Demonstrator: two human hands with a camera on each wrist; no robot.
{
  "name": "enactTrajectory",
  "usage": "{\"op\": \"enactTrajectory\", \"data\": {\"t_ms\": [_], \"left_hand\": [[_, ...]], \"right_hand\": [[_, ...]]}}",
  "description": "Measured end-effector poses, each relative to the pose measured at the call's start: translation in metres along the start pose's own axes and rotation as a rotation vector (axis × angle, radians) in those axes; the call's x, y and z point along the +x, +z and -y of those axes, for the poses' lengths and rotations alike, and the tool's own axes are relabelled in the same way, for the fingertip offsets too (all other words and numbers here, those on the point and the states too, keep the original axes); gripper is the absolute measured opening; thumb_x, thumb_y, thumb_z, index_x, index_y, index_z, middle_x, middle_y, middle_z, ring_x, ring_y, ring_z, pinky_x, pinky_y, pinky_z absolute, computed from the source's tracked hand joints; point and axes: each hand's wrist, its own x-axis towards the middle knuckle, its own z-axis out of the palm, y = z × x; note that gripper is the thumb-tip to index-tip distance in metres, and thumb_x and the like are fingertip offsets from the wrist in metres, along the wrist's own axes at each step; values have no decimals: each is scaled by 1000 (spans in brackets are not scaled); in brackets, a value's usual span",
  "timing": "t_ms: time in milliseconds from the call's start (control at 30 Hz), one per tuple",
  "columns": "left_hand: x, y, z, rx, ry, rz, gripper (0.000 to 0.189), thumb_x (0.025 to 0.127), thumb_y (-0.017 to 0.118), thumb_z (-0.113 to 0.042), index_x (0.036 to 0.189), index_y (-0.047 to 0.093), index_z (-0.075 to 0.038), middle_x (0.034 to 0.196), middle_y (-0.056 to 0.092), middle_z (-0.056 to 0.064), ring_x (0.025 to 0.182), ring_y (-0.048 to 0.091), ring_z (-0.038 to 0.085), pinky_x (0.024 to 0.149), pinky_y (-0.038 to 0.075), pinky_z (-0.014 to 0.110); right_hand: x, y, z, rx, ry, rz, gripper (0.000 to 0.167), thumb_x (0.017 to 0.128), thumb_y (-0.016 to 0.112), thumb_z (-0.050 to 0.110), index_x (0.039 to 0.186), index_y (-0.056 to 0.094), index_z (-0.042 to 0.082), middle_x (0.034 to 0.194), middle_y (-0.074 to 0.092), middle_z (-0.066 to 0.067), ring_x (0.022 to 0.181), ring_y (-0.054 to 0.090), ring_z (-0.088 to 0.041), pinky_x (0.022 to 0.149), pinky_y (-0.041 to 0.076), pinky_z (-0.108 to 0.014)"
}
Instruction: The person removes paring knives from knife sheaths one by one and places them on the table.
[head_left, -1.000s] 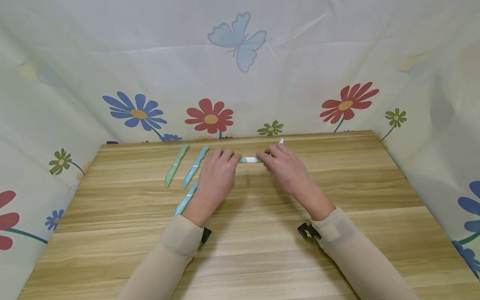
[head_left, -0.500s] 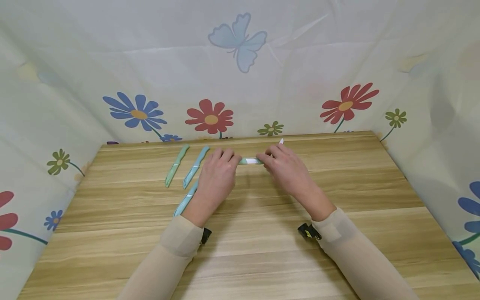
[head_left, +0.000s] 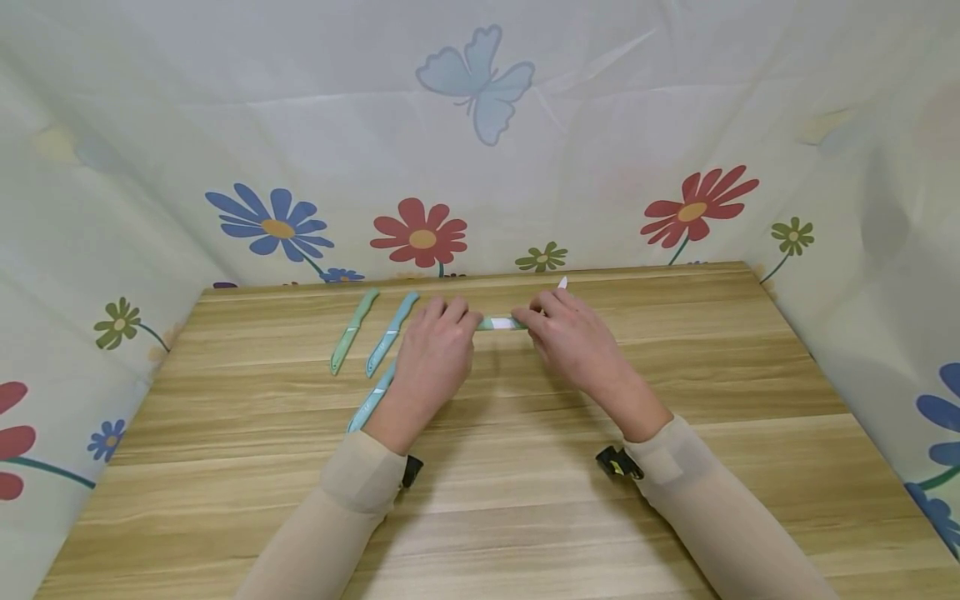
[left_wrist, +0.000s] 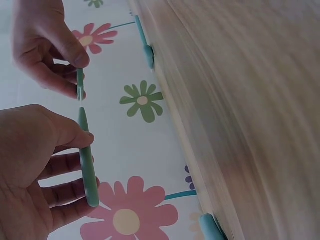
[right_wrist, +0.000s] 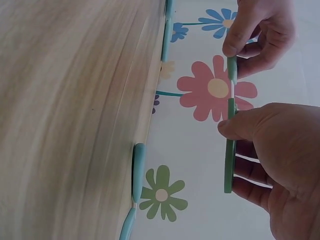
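Green knife [head_left: 501, 323]: held level, above the wooden table [head_left: 510, 517], towards 12 o'clock in my head view. Handle [left_wrist: 88, 172] end points to 9, sheath [right_wrist: 229, 165] end to 3.

Left hand [head_left: 435, 354]: pinching the handle, thumb against fingertips. Right hand [head_left: 573, 337]: pinching the sheath in the same manner. Between the two I read a short stretch of white blade [right_wrist: 232, 89]; its tip is hidden from me.

Surroundings, clock centred on the held knife: at 9, a second green knife [head_left: 354, 332] lies on the table, with a light-blue knife [head_left: 392, 335] beside it, nearer the left hand. At 8, another blue knife [head_left: 371, 402], partly covered by the left wrist. At 2, a pale tip [head_left: 562, 282] shows just past the right hand; I cannot tell the rest from above. Flowered curtain [head_left: 315, 142] stands behind, at 12.
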Motion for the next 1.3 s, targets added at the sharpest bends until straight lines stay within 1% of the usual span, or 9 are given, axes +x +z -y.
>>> {"op": "enactTrajectory", "data": {"t_ms": [133,267,500,867,1133,1300], "left_hand": [[0,0,-1,16,5,8,19,97,68,-7,113,78,-6,102,65,9,91,57,30,75,54,41],[-1,-1,-1,13,5,12,19,97,69,-9,113,78,-6,102,65,8,92,58,30,77,55,43],[0,-1,-1,10,3,26,18,97,70,-10,113,77,-6,103,65,8,93,59,29,76,54,43],[-1,-1,-2,28,8,23,16,96,71,-12,110,76,-6,99,63,7,89,58,29,74,52,42],[-1,-1,-2,24,2,40,16,96,71,-12,110,75,-6,102,64,7,92,58,29,76,53,42],[-1,-1,-2,19,1,37,16,96,70,-12,110,75,-6,102,65,7,92,58,29,76,54,43]], "right_hand": [[0,0,0,12,-5,-9,26,97,76,4,123,78,7,106,68,-11,97,62,-29,86,55,-38],[-1,1,-1,27,-5,-12,24,98,74,4,121,78,7,105,68,-11,95,61,-28,83,54,-37],[-1,1,-1,33,5,-4,23,98,74,5,120,78,8,105,68,-10,95,60,-28,82,54,-38],[-1,0,-1,35,2,6,23,98,74,5,120,78,9,104,67,-9,94,60,-28,82,54,-37],[-2,0,-1,44,12,24,22,98,74,5,120,78,9,104,66,-9,94,59,-28,82,53,-37],[-1,0,-1,47,30,45,24,99,73,5,122,78,9,105,65,-9,95,58,-28,84,53,-37]]}}
